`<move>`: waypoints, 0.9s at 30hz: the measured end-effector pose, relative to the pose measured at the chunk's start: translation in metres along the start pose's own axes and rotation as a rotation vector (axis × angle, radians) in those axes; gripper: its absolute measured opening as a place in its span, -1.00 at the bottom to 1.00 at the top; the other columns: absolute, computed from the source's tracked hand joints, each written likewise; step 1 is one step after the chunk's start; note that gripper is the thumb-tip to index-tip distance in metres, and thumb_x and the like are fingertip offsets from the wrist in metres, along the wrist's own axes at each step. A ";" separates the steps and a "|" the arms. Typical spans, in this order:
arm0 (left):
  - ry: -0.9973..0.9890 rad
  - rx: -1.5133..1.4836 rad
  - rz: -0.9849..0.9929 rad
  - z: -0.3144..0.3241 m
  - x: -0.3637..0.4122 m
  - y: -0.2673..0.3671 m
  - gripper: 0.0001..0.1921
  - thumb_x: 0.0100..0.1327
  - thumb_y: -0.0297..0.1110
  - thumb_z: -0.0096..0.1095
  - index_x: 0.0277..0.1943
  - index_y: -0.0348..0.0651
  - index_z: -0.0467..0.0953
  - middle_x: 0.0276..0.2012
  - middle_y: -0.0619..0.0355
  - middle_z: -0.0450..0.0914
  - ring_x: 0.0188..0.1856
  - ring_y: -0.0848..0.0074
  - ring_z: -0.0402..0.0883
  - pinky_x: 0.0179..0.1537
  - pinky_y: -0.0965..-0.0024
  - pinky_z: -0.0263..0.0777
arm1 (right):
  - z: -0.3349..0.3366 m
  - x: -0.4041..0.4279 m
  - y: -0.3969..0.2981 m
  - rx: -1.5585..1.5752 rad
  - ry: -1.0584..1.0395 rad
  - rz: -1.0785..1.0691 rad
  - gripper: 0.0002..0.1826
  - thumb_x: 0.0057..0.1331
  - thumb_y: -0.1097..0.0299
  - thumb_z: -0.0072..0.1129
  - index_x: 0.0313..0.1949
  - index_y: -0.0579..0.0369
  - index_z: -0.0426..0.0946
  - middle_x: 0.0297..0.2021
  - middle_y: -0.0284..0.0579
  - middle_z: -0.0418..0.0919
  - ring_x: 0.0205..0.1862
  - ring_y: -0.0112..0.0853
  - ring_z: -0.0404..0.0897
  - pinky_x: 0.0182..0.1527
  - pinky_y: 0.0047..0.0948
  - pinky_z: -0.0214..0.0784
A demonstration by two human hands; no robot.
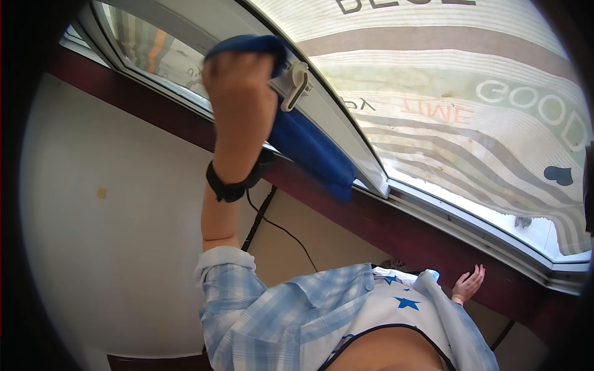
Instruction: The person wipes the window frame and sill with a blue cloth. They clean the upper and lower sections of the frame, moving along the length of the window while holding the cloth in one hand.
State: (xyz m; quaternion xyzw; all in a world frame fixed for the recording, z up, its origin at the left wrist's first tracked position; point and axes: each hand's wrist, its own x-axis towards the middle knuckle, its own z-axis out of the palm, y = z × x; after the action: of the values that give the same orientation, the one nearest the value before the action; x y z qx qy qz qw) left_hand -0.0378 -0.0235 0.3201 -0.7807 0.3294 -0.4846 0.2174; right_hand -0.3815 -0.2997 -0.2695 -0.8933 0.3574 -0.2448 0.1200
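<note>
My left hand [243, 79], raised and slightly blurred, is shut on a blue cloth [313, 148]. Part of the cloth is bunched over the fingers, and the rest hangs down across the white window sash frame [343, 120] and over the sill. Just right of that hand is a light-coloured window handle [295, 88] on the frame. My right hand [468, 284] rests on the dark red windowsill [394, 232] at the lower right, fingers slightly apart, holding nothing. A black band circles my left wrist.
A striped curtain with printed words [441, 106] hangs beyond the glass. The metal window track [473, 241] runs along the sill. A pale wall [130, 208] stands at left, and a thin black cable [290, 234] hangs below the sill.
</note>
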 end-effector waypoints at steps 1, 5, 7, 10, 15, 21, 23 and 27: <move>0.123 -0.042 -0.059 -0.004 -0.006 -0.010 -0.67 -0.02 -0.65 0.08 -0.14 -0.25 0.57 -0.23 0.09 0.55 -0.10 0.20 0.46 0.13 0.06 0.20 | 0.000 0.001 0.000 0.002 -0.001 0.001 -0.56 0.26 0.40 -0.10 0.15 0.11 0.31 0.23 0.00 0.29 0.31 -0.09 0.20 0.35 -0.16 0.03; 0.286 0.043 -0.068 -0.007 -0.008 -0.028 -0.64 -0.01 -0.63 0.06 -0.10 -0.23 0.59 -0.21 0.03 0.53 -0.08 0.12 0.45 0.16 0.00 0.16 | -0.007 0.001 -0.001 0.023 -0.008 0.016 -0.56 0.26 0.40 -0.10 0.15 0.12 0.31 0.22 0.00 0.29 0.31 -0.09 0.21 0.35 -0.16 0.03; 0.102 0.056 -0.002 -0.004 -0.002 -0.014 -0.64 0.00 -0.62 0.08 -0.11 -0.17 0.59 -0.17 0.04 0.50 -0.04 0.15 0.42 0.17 -0.03 0.16 | -0.006 0.001 0.000 0.016 -0.009 0.016 -0.56 0.26 0.40 -0.10 0.15 0.12 0.31 0.22 0.00 0.29 0.31 -0.09 0.20 0.35 -0.17 0.03; 0.065 0.029 0.015 0.011 -0.012 0.004 -0.65 -0.01 -0.59 0.15 -0.12 -0.08 0.59 -0.14 0.10 0.45 -0.02 0.18 0.37 0.14 0.03 0.14 | -0.002 0.001 0.001 0.019 -0.006 0.008 -0.56 0.26 0.40 -0.10 0.15 0.11 0.31 0.22 0.00 0.29 0.32 -0.09 0.20 0.35 -0.17 0.03; 0.197 0.006 -0.069 0.031 -0.050 0.020 -0.62 0.00 -0.60 0.14 -0.09 -0.06 0.60 -0.14 0.06 0.44 -0.01 0.14 0.35 0.08 0.09 0.11 | -0.004 0.001 -0.002 0.006 -0.025 0.026 -0.56 0.25 0.40 -0.10 0.15 0.10 0.31 0.22 -0.02 0.29 0.32 -0.09 0.20 0.35 -0.16 0.04; 0.184 -0.007 -0.105 0.020 -0.041 -0.008 -0.62 -0.04 -0.57 0.14 -0.11 -0.02 0.59 -0.15 0.09 0.40 -0.05 0.20 0.33 0.04 0.09 0.09 | -0.005 0.001 -0.004 0.003 -0.010 0.015 -0.55 0.25 0.40 -0.10 0.15 0.11 0.30 0.22 0.00 0.29 0.31 -0.09 0.21 0.35 -0.16 0.03; 0.251 -0.025 -0.092 0.014 -0.022 -0.019 -0.61 -0.04 -0.58 0.12 -0.10 -0.04 0.58 -0.17 0.07 0.42 -0.03 0.16 0.36 0.02 0.05 0.10 | -0.003 0.001 -0.005 0.008 -0.013 0.015 -0.56 0.25 0.40 -0.10 0.15 0.11 0.31 0.22 0.00 0.29 0.31 -0.08 0.21 0.35 -0.15 0.03; 0.146 0.063 0.119 0.004 0.007 -0.004 -0.71 -0.01 -0.55 0.18 -0.20 -0.04 0.63 -0.30 0.24 0.51 -0.08 0.34 0.42 0.11 0.16 0.16 | -0.004 0.001 -0.001 0.007 0.005 0.000 -0.56 0.26 0.40 -0.09 0.15 0.10 0.31 0.22 0.01 0.29 0.30 -0.09 0.21 0.34 -0.17 0.04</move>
State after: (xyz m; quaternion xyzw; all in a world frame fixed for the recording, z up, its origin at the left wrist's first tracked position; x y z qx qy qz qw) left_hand -0.0303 -0.0255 0.3253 -0.7150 0.3747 -0.5365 0.2458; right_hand -0.3825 -0.2994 -0.2650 -0.8921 0.3570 -0.2484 0.1224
